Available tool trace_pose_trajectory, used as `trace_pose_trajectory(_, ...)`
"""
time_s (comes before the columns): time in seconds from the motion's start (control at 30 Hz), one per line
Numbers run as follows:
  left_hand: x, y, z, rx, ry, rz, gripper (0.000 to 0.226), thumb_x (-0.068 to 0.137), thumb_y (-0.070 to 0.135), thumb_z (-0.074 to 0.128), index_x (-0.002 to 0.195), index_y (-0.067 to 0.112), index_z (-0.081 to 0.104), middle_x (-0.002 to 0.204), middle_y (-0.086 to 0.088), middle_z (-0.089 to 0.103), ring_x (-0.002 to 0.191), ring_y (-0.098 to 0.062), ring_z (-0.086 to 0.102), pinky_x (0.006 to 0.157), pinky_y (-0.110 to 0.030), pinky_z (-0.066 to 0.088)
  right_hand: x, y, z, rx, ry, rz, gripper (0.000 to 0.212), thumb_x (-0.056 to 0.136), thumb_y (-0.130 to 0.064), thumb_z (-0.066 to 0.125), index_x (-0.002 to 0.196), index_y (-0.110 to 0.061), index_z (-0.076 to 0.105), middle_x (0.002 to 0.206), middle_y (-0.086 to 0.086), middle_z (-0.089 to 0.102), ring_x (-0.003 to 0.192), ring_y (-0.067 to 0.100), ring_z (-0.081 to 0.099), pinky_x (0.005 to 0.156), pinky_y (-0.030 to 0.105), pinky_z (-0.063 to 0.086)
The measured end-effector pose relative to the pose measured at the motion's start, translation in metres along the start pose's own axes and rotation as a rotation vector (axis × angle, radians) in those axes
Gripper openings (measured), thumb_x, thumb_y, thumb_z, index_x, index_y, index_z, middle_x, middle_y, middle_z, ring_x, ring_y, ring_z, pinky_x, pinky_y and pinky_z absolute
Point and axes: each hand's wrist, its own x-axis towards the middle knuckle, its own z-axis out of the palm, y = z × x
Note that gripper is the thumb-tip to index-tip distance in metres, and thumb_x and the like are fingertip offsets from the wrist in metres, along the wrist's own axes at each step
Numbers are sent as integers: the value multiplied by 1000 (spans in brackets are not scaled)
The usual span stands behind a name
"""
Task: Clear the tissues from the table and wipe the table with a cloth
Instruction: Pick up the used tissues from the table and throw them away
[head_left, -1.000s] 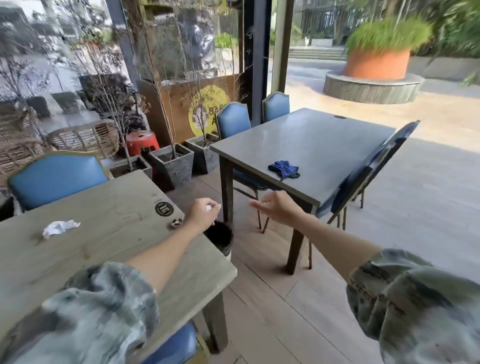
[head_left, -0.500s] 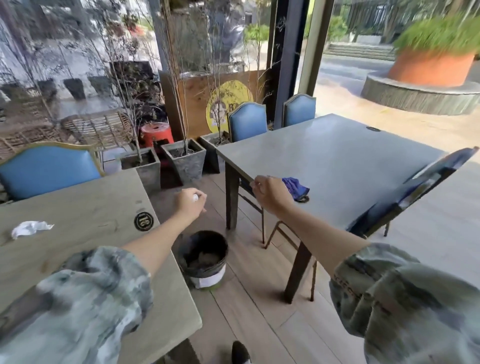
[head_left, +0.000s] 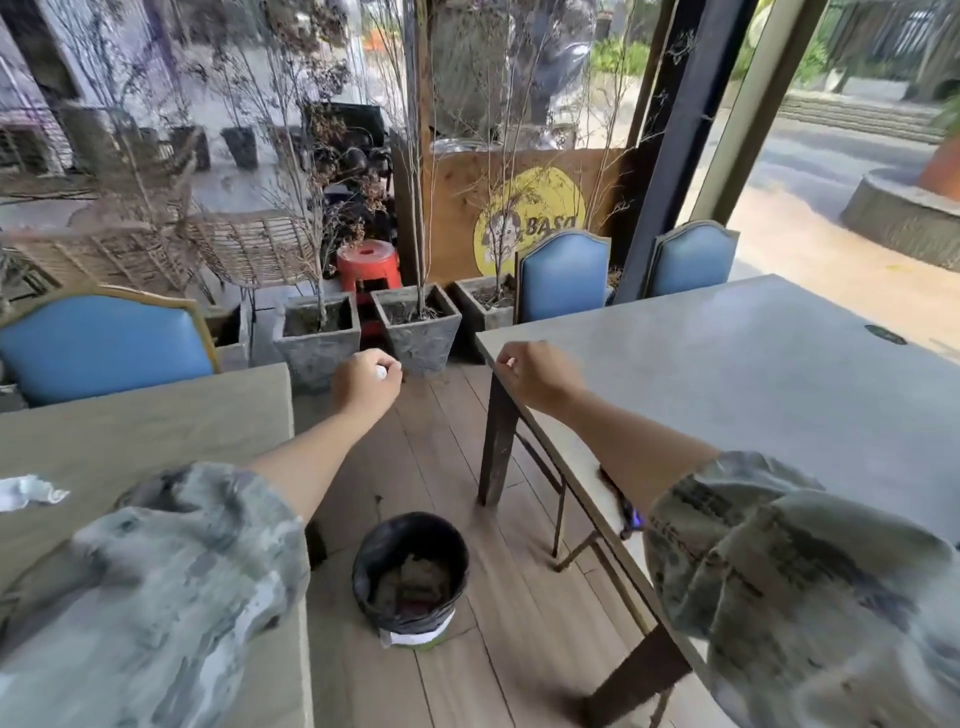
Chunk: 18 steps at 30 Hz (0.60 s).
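While curled into a fist above the plank floor, left hand (head_left: 366, 385) gripping a small white tissue wad (head_left: 381, 371), only a sliver of it showing between thumb and forefinger; held out past the right edge of the wooden table (head_left: 156, 415). Right hand (head_left: 535, 375) likewise curled, at the near-left corner of the grey table (head_left: 753, 384), a white speck visible at the knuckles but contents not discernible. Second crumpled tissue (head_left: 28, 492) lying near the left edge of the wooden table, well apart from both hands. Blue cloth (head_left: 631, 514) mostly hidden under the right forearm at the near edge of the grey table, only a dark blue fringe showing. Black-lined bin (head_left: 410, 577) standing on the floor between the two tables, below and nearer than the left hand. Blue chairs (head_left: 563, 275) behind the grey table; concrete planters (head_left: 418, 325) and a red stool (head_left: 368, 265) beyond.
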Motion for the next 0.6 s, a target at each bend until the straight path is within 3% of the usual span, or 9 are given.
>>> trace_pose_trajectory(0.17,51,-6,-1,89,94,-45,21,88,25,62,81,8,71,84,-4,69,81,-22,61,66,-26,41,86,12,26,66,-59,-87,29,93,-32,53,70,-14,54,71,8,58,68,32,58,55,32,43)
trace_pose_trajectory(0.27,69,-18,-2,157,141,-132,23,85,34,65,73,15,68,81,-6,70,82,-26,63,67,-28,48,128,11,41,104,-96,-168,39,94,-31,52,58,-20,41,69,6,54,66,30,54,58,32,42)
trace_pose_trajectory(0.37,86,-32,-5,207,199,-249,33,81,43,67,59,19,58,70,-2,66,77,-26,63,64,-26,44,167,7,57,136,-170,-255,37,94,-32,50,60,-20,41,70,7,55,73,33,59,63,35,48)
trace_pose_trajectory(0.5,101,-53,-7,258,284,-349,31,84,33,63,61,13,61,75,-10,68,77,-33,63,61,-29,43,220,-8,84,166,-225,-332,41,94,-33,51,57,-24,37,75,12,61,74,35,60,60,33,43)
trace_pose_trajectory(0.6,108,-79,-14,322,290,-412,41,85,32,59,54,6,52,64,-15,62,65,-33,59,54,-32,39,251,-32,106,164,-298,-400,34,93,-33,52,62,-19,47,76,12,62,74,33,60,61,31,43)
